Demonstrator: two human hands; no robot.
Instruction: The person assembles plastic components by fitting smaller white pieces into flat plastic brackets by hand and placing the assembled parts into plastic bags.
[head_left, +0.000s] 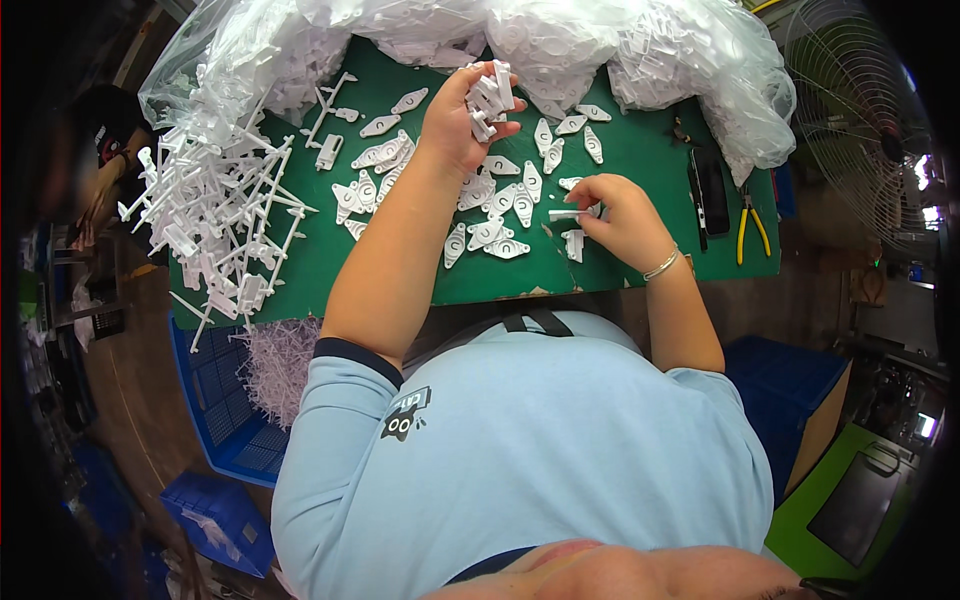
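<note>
My left hand (462, 120), raised over the far middle of the green table (380, 285), is closed around several small white plastic parts (491, 100). Lower and to the right, my right hand (618, 220) has its thumb and fingers pinched on a small white plastic piece (568, 214). Just below that hand another white plastic part (574, 245) lies on the table. Flat white oval plates (504, 200) with a curved mark lie scattered between and around my hands. A few more plates (593, 145) lie beyond the right hand.
White plastic sprues (215, 220) are heaped at the table's left edge. Clear bags of white parts (560, 50) line the back. Yellow-handled pliers (752, 230) and a black phone-like object (708, 190) lie at the right. A blue crate (205, 400) holding sprues stands below left.
</note>
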